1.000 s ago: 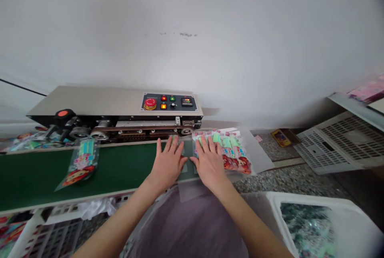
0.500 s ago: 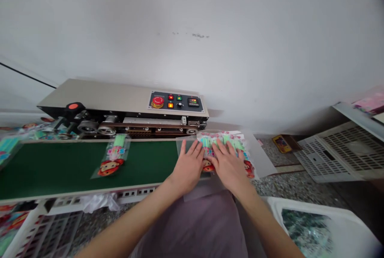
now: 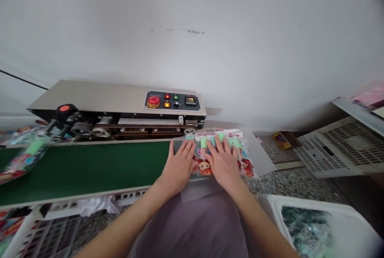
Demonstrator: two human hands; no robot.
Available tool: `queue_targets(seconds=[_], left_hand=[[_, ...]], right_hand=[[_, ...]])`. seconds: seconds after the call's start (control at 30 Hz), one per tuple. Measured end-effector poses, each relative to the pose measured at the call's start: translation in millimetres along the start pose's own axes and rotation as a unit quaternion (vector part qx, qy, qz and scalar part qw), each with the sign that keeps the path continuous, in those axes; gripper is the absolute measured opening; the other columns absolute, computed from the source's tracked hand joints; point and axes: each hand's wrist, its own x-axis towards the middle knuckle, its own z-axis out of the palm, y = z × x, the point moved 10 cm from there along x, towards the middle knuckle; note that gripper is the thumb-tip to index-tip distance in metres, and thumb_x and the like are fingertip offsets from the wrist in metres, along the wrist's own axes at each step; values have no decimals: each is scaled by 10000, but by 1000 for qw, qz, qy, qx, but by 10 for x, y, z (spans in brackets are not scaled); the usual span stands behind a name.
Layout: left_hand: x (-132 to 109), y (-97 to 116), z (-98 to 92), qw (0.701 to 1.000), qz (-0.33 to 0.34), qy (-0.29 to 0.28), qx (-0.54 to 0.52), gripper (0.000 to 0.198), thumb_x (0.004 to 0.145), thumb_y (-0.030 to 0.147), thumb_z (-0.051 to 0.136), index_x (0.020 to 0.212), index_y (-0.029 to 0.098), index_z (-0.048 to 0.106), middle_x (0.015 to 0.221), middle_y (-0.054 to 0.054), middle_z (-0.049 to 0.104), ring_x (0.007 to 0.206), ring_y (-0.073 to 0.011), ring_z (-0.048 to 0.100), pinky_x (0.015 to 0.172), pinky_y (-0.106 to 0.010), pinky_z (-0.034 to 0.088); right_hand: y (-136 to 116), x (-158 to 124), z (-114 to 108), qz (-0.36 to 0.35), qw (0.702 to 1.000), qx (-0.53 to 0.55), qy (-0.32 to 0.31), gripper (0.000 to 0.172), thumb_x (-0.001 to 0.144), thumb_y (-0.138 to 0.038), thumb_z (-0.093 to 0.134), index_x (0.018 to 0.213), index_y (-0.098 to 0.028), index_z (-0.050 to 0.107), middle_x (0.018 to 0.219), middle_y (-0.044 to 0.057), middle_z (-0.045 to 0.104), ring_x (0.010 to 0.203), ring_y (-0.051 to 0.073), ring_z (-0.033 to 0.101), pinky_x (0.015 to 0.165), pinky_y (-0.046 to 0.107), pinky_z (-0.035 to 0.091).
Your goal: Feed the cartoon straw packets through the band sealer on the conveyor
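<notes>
My left hand (image 3: pixel 179 165) lies flat, fingers stretched out, over a clear plastic packet at the right end of the green conveyor belt (image 3: pixel 99 166). Just right of it shows a packet (image 3: pixel 205 166) with a red-haired cartoon figure and pale green sticks. My right hand (image 3: pixel 223 162) rests with spread fingers on several similar packets (image 3: pixel 246 167) lying side by side on a white sheet. Behind the belt stands a band sealing machine (image 3: pixel 120 98) with lit buttons and a red stop knob. Another packet (image 3: pixel 25 160) lies tilted at the belt's left end.
A white tub (image 3: pixel 345 222) with clear and dark green contents stands at the lower right. White slatted crates (image 3: pixel 327 148) and a small yellow box (image 3: pixel 281 141) are on the floor at right. Below the belt's left end is another crate (image 3: pixel 51 234); a wall rises behind the machine.
The packet on the belt has travelled left to its far end, and the one ahead of it is out of view. My hands have shifted slightly left, uncovering a packet between them.
</notes>
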Motion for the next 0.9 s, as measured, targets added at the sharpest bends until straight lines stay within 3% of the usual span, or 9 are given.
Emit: queue_targets(seconds=[0.1, 0.17, 0.23, 0.33, 0.4, 0.57, 0.73, 0.8, 0.9], left_hand=[[-26, -172, -156, 999, -44, -7, 11, 568, 1068, 445, 225, 1504, 152, 443, 1605, -131, 382, 1512, -309, 301, 1209, -693, 129], [16, -162, -241, 998, -54, -5, 12, 559, 1069, 426, 231, 1477, 137, 481, 1590, -150, 404, 1502, -321, 320, 1209, -691, 123], [101, 12, -248, 1000, -11, -2, -1, 545, 1072, 410, 227, 1488, 152, 466, 1602, -138, 391, 1515, -297, 297, 1223, -664, 116], [205, 294, -110, 997, 67, -9, -22, 543, 1069, 440, 243, 1532, 203, 400, 1635, -101, 339, 1534, -269, 252, 1229, -636, 135], [220, 316, -3, 997, 74, -11, -20, 550, 1064, 456, 261, 1552, 224, 363, 1651, -89, 307, 1541, -271, 230, 1223, -648, 134], [53, -11, -1, 999, 30, -13, -3, 544, 1061, 444, 261, 1551, 232, 366, 1657, -82, 292, 1543, -274, 222, 1219, -659, 125], [-33, -296, -248, 998, -44, -26, 28, 539, 1052, 426, 296, 1491, 170, 474, 1605, -145, 383, 1498, -357, 317, 1191, -706, 143], [37, -229, -339, 999, -49, -8, 23, 512, 1052, 371, 301, 1475, 158, 495, 1576, -155, 431, 1483, -352, 352, 1201, -691, 143], [202, 72, -310, 1000, 4, 2, -8, 500, 1060, 318, 275, 1490, 152, 470, 1564, -140, 455, 1488, -302, 354, 1225, -627, 175]], right_hand=[[-71, 35, -43, -3, 1000, 12, 6, 484, 1027, -414, 443, 1488, -274, 490, 1625, 123, 354, 1476, 409, 295, 1115, 637, 292], [-39, 31, -86, 0, 1000, 13, 11, 495, 1034, -420, 423, 1496, -253, 479, 1620, 117, 366, 1481, 399, 291, 1125, 632, 287], [45, 6, -107, 15, 1000, 6, 15, 508, 1041, -403, 404, 1514, -225, 451, 1617, 110, 371, 1482, 388, 295, 1134, 620, 285], [151, -46, -57, 33, 999, -6, 1, 518, 1041, -380, 406, 1524, -197, 430, 1624, 114, 353, 1476, 376, 317, 1137, 604, 290], [137, -72, -15, 29, 1000, -10, -6, 521, 1037, -383, 417, 1523, -197, 431, 1629, 116, 341, 1479, 374, 314, 1147, 613, 265], [-147, -61, -55, 19, 1000, 5, 6, 568, 1023, -460, 446, 1500, -152, 464, 1609, 178, 363, 1415, 390, 384, 1128, 618, 264], [-402, -39, -243, 1, 999, 44, 3, 588, 1017, -533, 414, 1444, -147, 536, 1584, 189, 403, 1276, 374, 494, 1027, 551, 381], [-355, -60, -318, -11, 999, 52, 13, 549, 1032, -513, 373, 1434, -184, 550, 1589, 144, 412, 1293, 366, 483, 1013, 531, 396], [-89, -91, -326, 6, 999, 39, 24, 486, 1050, -427, 339, 1426, -212, 560, 1587, 97, 429, 1385, 361, 412, 1055, 532, 373]])
